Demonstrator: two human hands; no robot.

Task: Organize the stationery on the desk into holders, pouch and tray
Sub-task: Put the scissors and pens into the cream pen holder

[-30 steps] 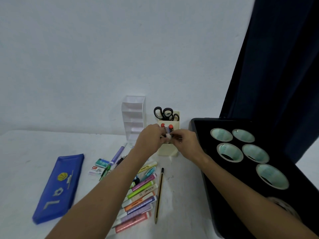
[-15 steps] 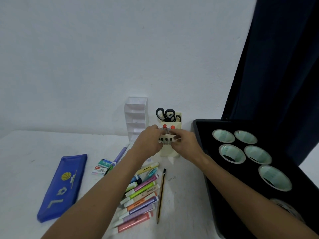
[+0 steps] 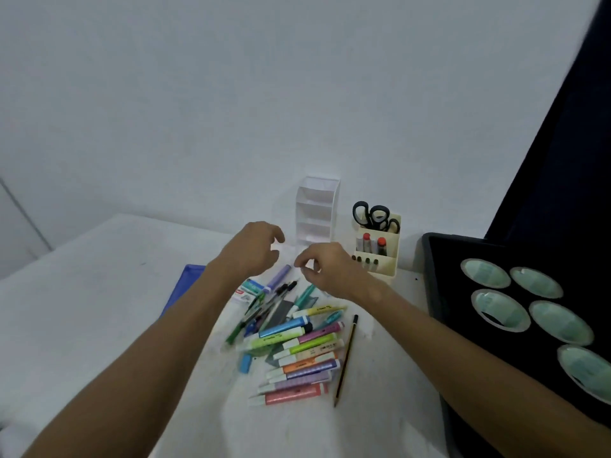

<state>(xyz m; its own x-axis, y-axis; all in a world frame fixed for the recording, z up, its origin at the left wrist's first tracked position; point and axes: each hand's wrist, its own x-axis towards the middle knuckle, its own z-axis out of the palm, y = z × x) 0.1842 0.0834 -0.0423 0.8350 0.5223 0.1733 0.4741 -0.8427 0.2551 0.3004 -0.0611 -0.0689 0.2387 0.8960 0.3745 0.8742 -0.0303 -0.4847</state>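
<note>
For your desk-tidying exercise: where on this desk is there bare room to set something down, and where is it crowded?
Bare desk lies left of the blue pouch, and between the pencil and the black tray. Crowded: the pile of highlighters and pens below both hands.

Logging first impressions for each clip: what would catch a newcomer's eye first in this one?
Probably the heap of colourful highlighters and pens on the white desk, in the centre. Both hands hover just above its far end, the left hand and right hand, fingers loosely curled and holding nothing. To the right, a black tray holds pale green tape rolls; behind the heap a cream holder carries black-handled scissors.
</note>
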